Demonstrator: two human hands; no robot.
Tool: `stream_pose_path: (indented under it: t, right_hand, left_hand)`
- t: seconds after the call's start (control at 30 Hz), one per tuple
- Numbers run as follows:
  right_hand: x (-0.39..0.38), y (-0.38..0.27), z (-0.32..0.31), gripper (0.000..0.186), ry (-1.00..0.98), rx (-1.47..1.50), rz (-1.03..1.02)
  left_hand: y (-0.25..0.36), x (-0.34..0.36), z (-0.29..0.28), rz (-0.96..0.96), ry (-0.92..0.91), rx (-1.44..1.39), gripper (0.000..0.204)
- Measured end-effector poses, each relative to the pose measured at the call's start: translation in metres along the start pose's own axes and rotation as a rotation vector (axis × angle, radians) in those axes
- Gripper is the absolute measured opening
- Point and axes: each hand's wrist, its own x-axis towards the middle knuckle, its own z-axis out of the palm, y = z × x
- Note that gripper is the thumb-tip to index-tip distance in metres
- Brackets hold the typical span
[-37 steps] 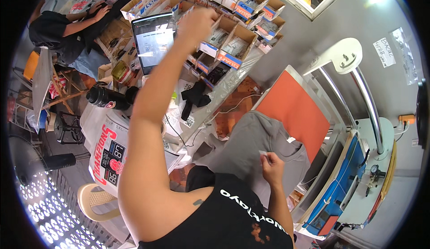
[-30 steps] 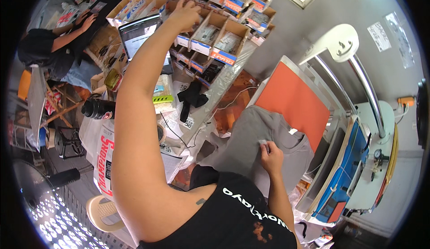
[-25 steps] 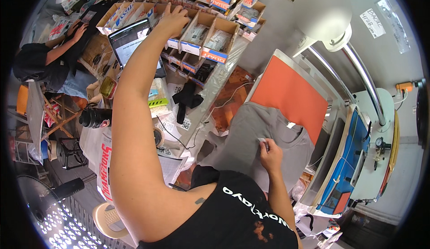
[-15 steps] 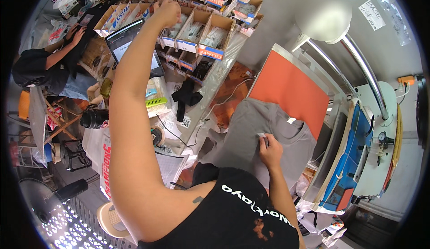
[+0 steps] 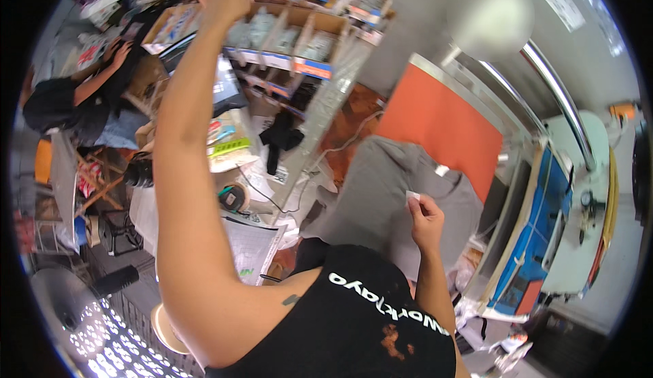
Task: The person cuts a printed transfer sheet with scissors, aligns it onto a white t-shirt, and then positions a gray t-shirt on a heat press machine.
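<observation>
My left arm is stretched far forward, and my left hand (image 5: 226,1) is over the back rows of cardboard bins (image 5: 314,67). Its fingers are smeared by motion, so whether they hold anything is unclear. Small clear plastic packets (image 5: 318,46) fill several bins. Above the grey T-shirt (image 5: 371,191), my right hand (image 5: 426,223) is closed in a pinch on a small white tag (image 5: 412,196). The shirt lies over the orange pad (image 5: 442,119) of a heat press, its collar toward the far right.
Left of the shirt, a table holds a tablet (image 5: 224,89), a black cloth (image 5: 280,140) and a tape roll (image 5: 233,197). The press's chrome bars (image 5: 561,99) rise at right, near a blue panel (image 5: 524,228). Another person (image 5: 58,106) sits at far left.
My left hand has shifted left and farther away over the bins. My right hand has moved slightly right with the tag, which now shows more clearly.
</observation>
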Motion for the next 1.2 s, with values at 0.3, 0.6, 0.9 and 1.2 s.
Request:
stream_pose_path:
  t: [0.3,0.6,0.9,1.2]
  right_hand:
    - [-0.009,-0.029,-0.04,0.015,-0.236,0.119,-0.3]
    - [-0.02,0.027,-0.069,0.019,-0.032,0.742,0.359]
    - [0.054,0.03,-0.077,0.017,0.167,-0.231,0.278]
    - [0.02,0.041,-0.063,0.018,0.247,-0.601,-0.249]
  left_hand:
    - [0.26,-0.342,-0.049,0.215,-1.72,-2.052,0.039]
    - [0.333,-0.384,-0.045,-0.128,-0.876,-2.048,0.016]
    - [0.366,-0.352,-0.024,0.378,0.114,-1.14,0.027]
    - [0.351,-0.352,-0.013,0.518,0.052,-1.014,0.04]
